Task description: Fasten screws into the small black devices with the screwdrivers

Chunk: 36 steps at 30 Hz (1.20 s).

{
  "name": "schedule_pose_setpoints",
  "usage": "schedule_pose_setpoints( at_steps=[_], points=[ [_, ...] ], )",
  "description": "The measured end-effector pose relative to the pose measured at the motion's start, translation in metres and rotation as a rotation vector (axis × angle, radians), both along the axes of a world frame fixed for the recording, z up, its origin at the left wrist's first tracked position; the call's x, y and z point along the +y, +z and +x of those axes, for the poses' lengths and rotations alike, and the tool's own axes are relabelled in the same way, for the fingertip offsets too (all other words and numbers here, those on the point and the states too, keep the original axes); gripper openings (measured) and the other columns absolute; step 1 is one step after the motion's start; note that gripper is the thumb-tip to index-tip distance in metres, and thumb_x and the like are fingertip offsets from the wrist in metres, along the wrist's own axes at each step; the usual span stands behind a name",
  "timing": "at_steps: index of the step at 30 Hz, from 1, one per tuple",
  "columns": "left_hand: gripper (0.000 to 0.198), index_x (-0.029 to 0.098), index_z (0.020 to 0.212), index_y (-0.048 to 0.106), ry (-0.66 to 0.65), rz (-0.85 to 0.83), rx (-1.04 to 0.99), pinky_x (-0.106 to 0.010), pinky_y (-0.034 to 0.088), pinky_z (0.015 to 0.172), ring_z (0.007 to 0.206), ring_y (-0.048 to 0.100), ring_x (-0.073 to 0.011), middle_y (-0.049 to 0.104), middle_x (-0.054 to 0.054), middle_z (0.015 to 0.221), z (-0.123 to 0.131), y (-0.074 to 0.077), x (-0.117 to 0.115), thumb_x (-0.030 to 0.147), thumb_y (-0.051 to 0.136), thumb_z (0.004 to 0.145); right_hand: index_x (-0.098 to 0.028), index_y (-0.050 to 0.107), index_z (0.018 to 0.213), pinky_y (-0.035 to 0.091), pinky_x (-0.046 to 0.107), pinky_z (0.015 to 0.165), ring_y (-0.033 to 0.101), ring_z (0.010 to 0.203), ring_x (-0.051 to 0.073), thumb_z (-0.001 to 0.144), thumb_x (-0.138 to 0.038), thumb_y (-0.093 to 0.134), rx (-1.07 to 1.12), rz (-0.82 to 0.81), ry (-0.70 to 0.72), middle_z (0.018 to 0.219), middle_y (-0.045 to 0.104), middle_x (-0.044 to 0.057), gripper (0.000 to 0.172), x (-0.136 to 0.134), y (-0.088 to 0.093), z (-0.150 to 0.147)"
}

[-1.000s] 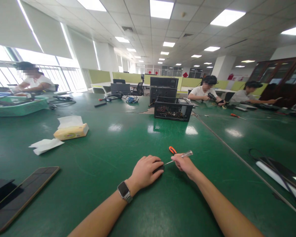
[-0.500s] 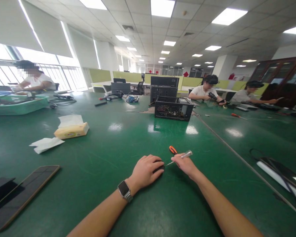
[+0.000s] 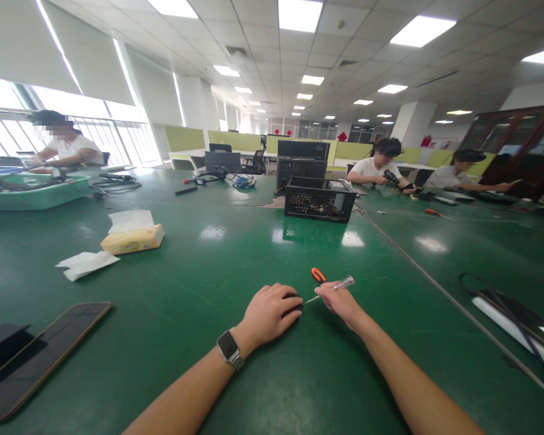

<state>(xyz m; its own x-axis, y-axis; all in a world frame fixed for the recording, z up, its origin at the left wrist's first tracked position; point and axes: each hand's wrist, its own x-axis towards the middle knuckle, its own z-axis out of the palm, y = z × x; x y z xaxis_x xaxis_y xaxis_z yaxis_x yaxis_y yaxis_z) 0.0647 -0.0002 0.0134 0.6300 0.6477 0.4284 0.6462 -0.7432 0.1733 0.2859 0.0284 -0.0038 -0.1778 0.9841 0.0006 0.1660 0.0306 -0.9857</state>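
Note:
My left hand (image 3: 272, 311), with a watch (image 3: 228, 347) at its wrist, is closed over a small black object (image 3: 298, 307) on the green table. Most of that object is hidden under the fingers, so its kind is unclear. In my right hand (image 3: 340, 302) is a thin screwdriver (image 3: 347, 282) with a clear handle, pinched near the shaft. Its tip points left and meets, or nearly meets, the black object's right side. Just beyond the right hand lies a tool with an orange and black handle (image 3: 318, 275), its far part hidden by the hand.
An open black computer case (image 3: 320, 202) stands ahead. To the left are a tissue pack (image 3: 133, 238), a loose tissue (image 3: 87, 264), a dark tablet-like panel (image 3: 49, 362) and a green basket (image 3: 36, 194). A white-edged device (image 3: 517, 329) lies right. Several people sit farther off.
Both hands stay in nearly the same place, with the screwdriver still at the black object's side. The view has shifted very slightly.

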Motion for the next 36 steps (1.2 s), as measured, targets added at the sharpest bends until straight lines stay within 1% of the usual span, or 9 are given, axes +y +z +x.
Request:
schedule_pose_setpoints(
  at_steps=[3, 8, 14, 18, 22, 28, 36],
  points=[
    [0.024, 0.028, 0.111, 0.064, 0.001, -0.005, -0.002, -0.033, 0.044, 0.081, 0.098, 0.057, -0.0193, 0.064, -0.003, 0.113, -0.0001, -0.0007, 0.0004, 0.037, 0.051, 0.092, -0.022, 0.036, 0.049, 0.016, 0.024, 0.040, 0.022, 0.038, 0.007, 0.074, -0.041, 0.057, 0.033, -0.022, 0.008, 0.042, 0.029, -0.008, 0.038, 0.0002, 0.0008, 0.0000],
    [0.024, 0.028, 0.111, 0.064, 0.000, 0.010, 0.002, -0.033, 0.043, 0.080, 0.097, 0.058, -0.0194, 0.064, -0.004, 0.112, -0.0002, -0.0011, 0.0006, 0.036, 0.051, 0.092, -0.022, 0.037, 0.047, 0.017, 0.024, 0.040, 0.025, 0.039, 0.007, 0.073, -0.042, 0.059, -0.011, 0.013, -0.002, 0.042, 0.031, -0.007, 0.040, -0.0013, 0.0037, -0.0006],
    [0.026, 0.027, 0.112, 0.064, 0.001, -0.005, 0.006, -0.033, 0.043, 0.081, 0.098, 0.057, -0.0196, 0.063, -0.004, 0.113, -0.0003, -0.0010, 0.0001, 0.037, 0.050, 0.093, -0.022, 0.034, 0.048, 0.015, 0.024, 0.040, 0.021, 0.037, 0.006, 0.074, -0.042, 0.057, 0.052, -0.026, 0.017, 0.041, 0.028, -0.009, 0.039, -0.0028, 0.0068, -0.0007],
    [0.027, 0.027, 0.113, 0.063, 0.004, -0.029, 0.020, -0.033, 0.042, 0.081, 0.099, 0.056, -0.0195, 0.063, -0.003, 0.114, -0.0003, 0.0000, 0.0002, 0.039, 0.047, 0.094, -0.022, 0.036, 0.048, 0.019, 0.025, 0.042, 0.025, 0.039, 0.007, 0.076, -0.040, 0.054, -0.017, 0.033, 0.054, 0.042, 0.031, -0.008, 0.038, -0.0026, 0.0037, -0.0026],
    [0.027, 0.028, 0.114, 0.062, 0.008, -0.041, 0.023, -0.033, 0.042, 0.081, 0.100, 0.056, -0.0196, 0.063, -0.003, 0.115, -0.0002, 0.0002, 0.0001, 0.039, 0.047, 0.094, -0.021, 0.038, 0.047, 0.025, 0.025, 0.045, 0.031, 0.042, 0.008, 0.078, -0.038, 0.053, -0.101, 0.109, 0.052, 0.044, 0.035, -0.006, 0.038, -0.0020, 0.0025, -0.0014],
    [0.028, 0.027, 0.113, 0.063, 0.003, -0.039, 0.023, -0.034, 0.043, 0.082, 0.100, 0.056, -0.0199, 0.063, -0.004, 0.114, -0.0006, 0.0005, 0.0004, 0.039, 0.047, 0.094, -0.021, 0.037, 0.047, 0.023, 0.025, 0.045, 0.030, 0.043, 0.008, 0.077, -0.038, 0.054, -0.090, 0.091, 0.017, 0.044, 0.034, -0.007, 0.038, -0.0015, 0.0038, 0.0014],
    [0.027, 0.027, 0.113, 0.062, 0.002, -0.044, 0.018, -0.034, 0.043, 0.083, 0.100, 0.056, -0.0196, 0.063, -0.003, 0.115, -0.0005, 0.0007, 0.0004, 0.039, 0.047, 0.094, -0.021, 0.037, 0.047, 0.023, 0.026, 0.045, 0.029, 0.042, 0.008, 0.075, -0.038, 0.054, -0.090, 0.094, 0.010, 0.043, 0.034, -0.007, 0.037, -0.0022, 0.0055, 0.0004]
  ],
)
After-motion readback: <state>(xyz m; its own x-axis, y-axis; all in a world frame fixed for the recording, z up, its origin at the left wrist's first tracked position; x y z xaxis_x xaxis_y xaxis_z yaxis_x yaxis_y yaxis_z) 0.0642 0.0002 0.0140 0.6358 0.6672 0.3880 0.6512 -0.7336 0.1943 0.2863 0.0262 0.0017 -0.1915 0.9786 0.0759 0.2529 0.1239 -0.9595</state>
